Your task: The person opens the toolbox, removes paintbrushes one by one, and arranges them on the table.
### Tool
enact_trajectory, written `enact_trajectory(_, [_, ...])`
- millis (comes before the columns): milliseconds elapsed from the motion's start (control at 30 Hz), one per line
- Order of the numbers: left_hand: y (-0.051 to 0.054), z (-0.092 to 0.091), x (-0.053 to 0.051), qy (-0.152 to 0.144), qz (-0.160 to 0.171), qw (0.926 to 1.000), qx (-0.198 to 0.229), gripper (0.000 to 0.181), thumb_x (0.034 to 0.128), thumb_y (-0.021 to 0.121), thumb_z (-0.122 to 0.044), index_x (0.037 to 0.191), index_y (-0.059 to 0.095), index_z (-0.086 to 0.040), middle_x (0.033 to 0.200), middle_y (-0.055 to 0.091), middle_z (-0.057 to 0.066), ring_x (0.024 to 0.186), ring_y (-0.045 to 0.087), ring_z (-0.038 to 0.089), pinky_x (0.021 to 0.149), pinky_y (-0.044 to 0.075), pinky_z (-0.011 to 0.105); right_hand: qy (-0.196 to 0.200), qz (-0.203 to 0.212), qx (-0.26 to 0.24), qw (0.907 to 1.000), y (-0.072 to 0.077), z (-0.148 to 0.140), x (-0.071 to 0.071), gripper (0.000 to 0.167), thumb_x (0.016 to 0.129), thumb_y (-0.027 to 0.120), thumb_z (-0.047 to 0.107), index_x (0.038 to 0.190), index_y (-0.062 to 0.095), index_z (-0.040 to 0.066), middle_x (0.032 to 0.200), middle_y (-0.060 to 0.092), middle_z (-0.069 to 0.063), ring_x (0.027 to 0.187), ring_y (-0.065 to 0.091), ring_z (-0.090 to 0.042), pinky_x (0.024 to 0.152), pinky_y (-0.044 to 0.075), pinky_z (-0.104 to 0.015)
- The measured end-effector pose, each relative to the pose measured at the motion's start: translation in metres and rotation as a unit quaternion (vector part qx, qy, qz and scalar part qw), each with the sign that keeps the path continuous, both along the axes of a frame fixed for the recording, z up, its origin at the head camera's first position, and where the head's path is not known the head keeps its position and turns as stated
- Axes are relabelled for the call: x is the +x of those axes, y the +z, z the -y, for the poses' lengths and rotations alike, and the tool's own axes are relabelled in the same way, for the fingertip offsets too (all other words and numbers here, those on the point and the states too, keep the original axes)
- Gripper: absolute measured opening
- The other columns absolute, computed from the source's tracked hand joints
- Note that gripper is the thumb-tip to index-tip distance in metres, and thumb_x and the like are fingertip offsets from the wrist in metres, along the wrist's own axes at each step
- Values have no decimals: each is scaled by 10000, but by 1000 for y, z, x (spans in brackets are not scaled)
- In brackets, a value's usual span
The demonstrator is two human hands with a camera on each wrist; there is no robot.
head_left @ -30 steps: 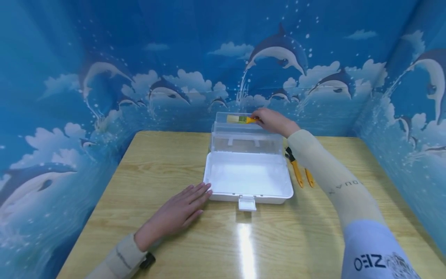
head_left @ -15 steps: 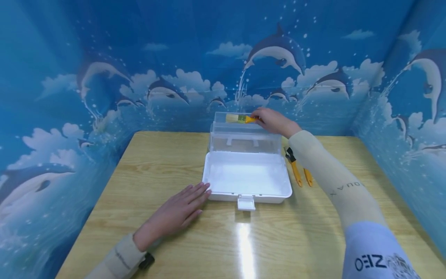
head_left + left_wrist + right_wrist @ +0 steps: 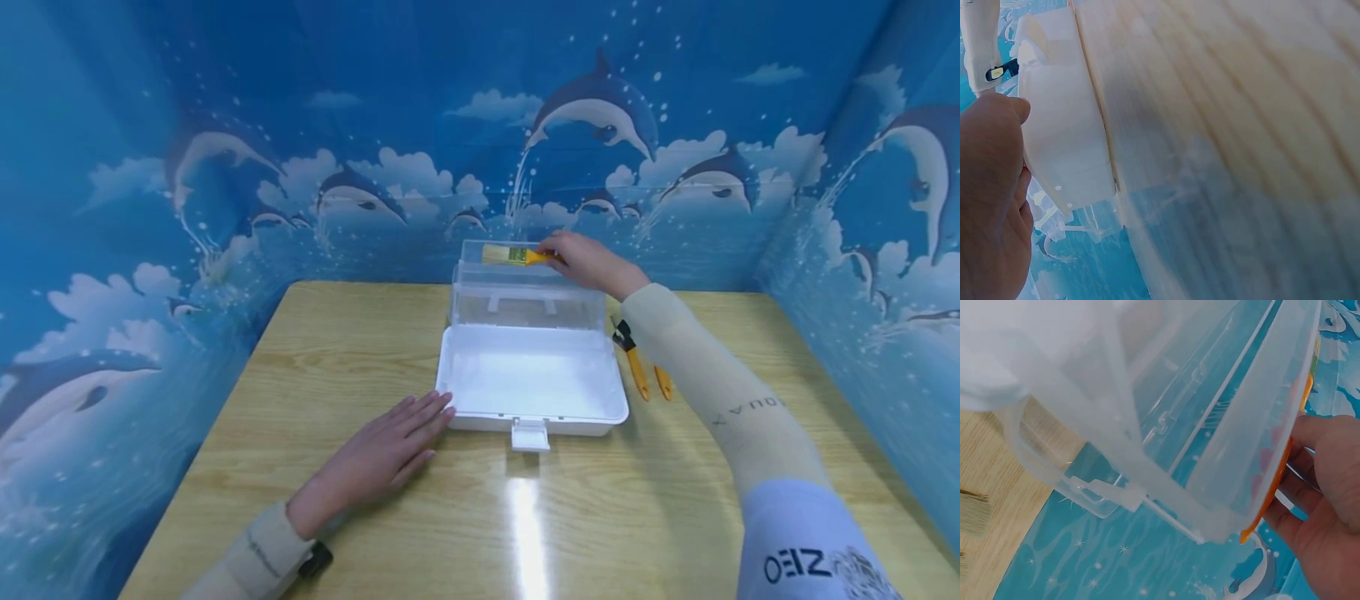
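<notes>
A white plastic box (image 3: 528, 375) stands on the table, its see-through lid (image 3: 480, 310) raised at the back. At the lid's top edge, my right hand (image 3: 588, 260) pinches the orange handle of a flat paintbrush (image 3: 504, 255), whose pale bristles point left. In the right wrist view, the brush's orange handle (image 3: 1266, 501) lies along the lid's wall, with the thumb and fingers of my right hand (image 3: 1338, 500) around it. Straight fingers of my left hand (image 3: 378, 457) touch the box's front left corner. The left wrist view shows that left hand (image 3: 988, 200) beside the box wall.
Two more orange-handled brushes, a nearer one (image 3: 633, 367) and another (image 3: 663, 383) partly under the right sleeve, lie right of the box. A white latch (image 3: 530, 437) hangs open at the front. A dolphin-print backdrop (image 3: 420, 192) rises behind the wooden table (image 3: 337, 350).
In my right hand, the paintbrush has shifted slightly to the left along the lid's top. My left hand has kept its place at the box corner.
</notes>
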State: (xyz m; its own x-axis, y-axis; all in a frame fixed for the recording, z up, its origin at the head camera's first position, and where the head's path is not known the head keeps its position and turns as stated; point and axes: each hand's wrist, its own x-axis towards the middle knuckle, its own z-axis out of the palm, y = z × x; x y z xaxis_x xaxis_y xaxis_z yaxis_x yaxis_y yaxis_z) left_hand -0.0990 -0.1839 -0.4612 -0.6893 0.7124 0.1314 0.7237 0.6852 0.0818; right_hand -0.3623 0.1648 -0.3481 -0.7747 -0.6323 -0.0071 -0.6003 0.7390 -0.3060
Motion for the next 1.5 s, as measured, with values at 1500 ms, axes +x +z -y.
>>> enact_trajectory(1500, [2, -2, 0, 15, 30, 10000, 4, 600, 1081, 475, -314, 1613, 272, -125, 1695, 204, 39, 1555, 224, 217, 1281, 197, 427, -371, 122, -813, 9959, 0, -28, 36, 344, 1056, 542, 84, 1395, 596, 59, 1272, 620, -135, 1143, 596, -290, 955, 558, -472])
